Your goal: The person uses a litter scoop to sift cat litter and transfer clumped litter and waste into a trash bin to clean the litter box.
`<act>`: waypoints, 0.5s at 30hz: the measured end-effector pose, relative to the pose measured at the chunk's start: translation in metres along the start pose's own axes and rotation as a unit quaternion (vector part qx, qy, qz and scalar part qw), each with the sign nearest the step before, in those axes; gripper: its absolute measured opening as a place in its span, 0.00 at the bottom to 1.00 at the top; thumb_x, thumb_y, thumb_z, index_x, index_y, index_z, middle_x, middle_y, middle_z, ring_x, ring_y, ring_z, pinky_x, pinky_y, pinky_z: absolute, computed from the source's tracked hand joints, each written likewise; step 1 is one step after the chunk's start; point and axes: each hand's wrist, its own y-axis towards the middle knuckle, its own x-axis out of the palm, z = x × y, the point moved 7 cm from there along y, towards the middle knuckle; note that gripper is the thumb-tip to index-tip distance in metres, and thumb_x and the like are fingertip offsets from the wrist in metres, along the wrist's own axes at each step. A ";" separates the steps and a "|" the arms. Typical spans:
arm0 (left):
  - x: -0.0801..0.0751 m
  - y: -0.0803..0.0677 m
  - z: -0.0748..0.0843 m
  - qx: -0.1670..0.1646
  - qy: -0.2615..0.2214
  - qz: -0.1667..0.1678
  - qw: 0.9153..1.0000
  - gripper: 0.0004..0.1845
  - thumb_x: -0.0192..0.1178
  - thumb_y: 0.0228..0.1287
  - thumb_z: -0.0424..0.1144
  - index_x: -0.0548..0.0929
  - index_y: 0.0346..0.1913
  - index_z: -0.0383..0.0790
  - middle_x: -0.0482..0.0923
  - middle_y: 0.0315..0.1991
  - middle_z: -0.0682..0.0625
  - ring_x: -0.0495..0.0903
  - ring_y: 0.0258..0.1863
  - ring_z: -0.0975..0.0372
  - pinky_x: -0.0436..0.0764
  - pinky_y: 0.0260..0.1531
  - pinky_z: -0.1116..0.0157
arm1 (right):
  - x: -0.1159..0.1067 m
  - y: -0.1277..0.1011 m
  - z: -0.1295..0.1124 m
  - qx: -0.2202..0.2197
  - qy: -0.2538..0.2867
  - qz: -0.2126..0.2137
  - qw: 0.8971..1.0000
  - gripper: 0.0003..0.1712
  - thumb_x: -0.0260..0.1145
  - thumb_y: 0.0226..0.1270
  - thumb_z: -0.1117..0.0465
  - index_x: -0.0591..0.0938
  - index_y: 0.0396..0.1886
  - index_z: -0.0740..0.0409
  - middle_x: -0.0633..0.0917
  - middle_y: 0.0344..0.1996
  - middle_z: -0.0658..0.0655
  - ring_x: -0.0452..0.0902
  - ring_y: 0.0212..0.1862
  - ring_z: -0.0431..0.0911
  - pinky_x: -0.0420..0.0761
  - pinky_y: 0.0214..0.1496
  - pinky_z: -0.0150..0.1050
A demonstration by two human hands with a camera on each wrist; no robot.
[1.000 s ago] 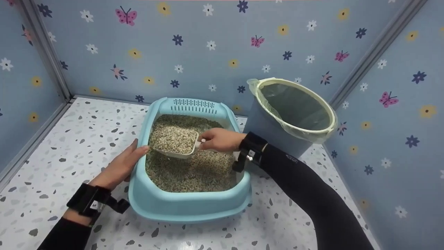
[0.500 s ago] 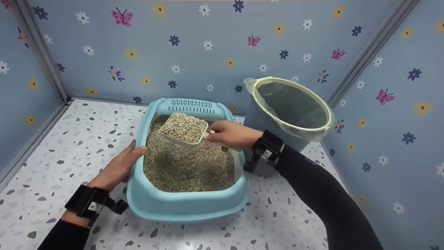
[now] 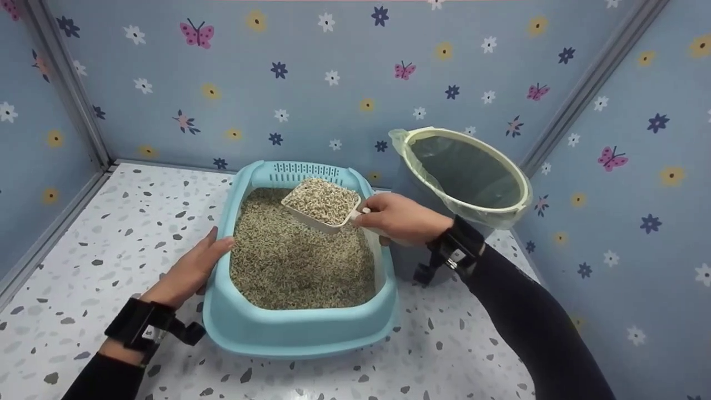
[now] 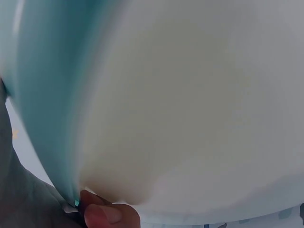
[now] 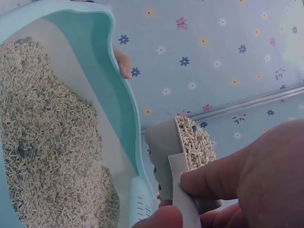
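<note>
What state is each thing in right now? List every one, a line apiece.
Scoop: heaped with litter, lifted clear above the tray.
Litter tray: filled with litter, flat on the floor.
Bin: open, lined with a bag, nothing seen inside.
Right hand: grips the scoop's handle.
Left hand: rests on the tray's left rim, fingers straight.

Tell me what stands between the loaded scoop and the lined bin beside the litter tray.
Nothing visible: the scoop, gripped by the right hand, hangs above the tray's right rim, and the bin's mouth is uncovered.
</note>
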 end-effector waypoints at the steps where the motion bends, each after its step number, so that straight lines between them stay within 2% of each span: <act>1: 0.000 0.000 -0.001 0.000 0.000 0.001 1.000 0.46 0.47 0.88 0.64 0.37 0.94 0.54 0.74 0.37 0.42 0.75 0.22 0.60 0.73 0.18 0.66 | 0.001 0.003 0.000 -0.002 -0.001 0.004 1.000 0.13 0.65 0.88 0.52 0.83 0.42 0.55 0.74 0.29 0.49 0.75 0.27 0.45 0.81 0.35 0.41; 6: 0.000 -0.002 -0.003 -0.005 -0.001 0.010 1.000 0.46 0.47 0.88 0.64 0.38 0.94 0.55 0.76 0.35 0.43 0.75 0.21 0.61 0.72 0.18 0.67 | 0.010 0.013 0.000 -0.007 0.001 0.013 1.000 0.14 0.64 0.88 0.54 0.80 0.39 0.55 0.74 0.30 0.48 0.77 0.27 0.42 0.85 0.37 0.44; 11: 0.001 -0.003 -0.004 -0.010 0.002 0.004 1.000 0.46 0.47 0.88 0.66 0.37 0.93 0.57 0.72 0.32 0.46 0.69 0.20 0.62 0.71 0.19 0.67 | 0.007 -0.006 0.006 0.020 -0.015 0.022 0.999 0.11 0.64 0.88 0.56 0.83 0.42 0.56 0.74 0.27 0.50 0.75 0.25 0.44 0.82 0.32 0.41; 13: -0.002 -0.005 -0.003 -0.010 0.007 0.009 1.000 0.46 0.47 0.87 0.66 0.37 0.93 0.58 0.73 0.34 0.44 0.70 0.21 0.61 0.71 0.18 0.66 | 0.009 -0.005 0.004 0.016 -0.016 0.022 1.000 0.13 0.65 0.88 0.54 0.82 0.39 0.54 0.74 0.26 0.50 0.75 0.25 0.45 0.81 0.31 0.40; 15: -0.005 -0.007 -0.004 -0.010 0.012 0.015 1.000 0.46 0.46 0.88 0.66 0.37 0.93 0.58 0.76 0.38 0.41 0.76 0.24 0.59 0.74 0.19 0.65 | 0.011 0.001 -0.001 0.000 -0.017 0.020 1.000 0.15 0.64 0.88 0.52 0.80 0.37 0.52 0.75 0.27 0.50 0.77 0.26 0.44 0.82 0.33 0.40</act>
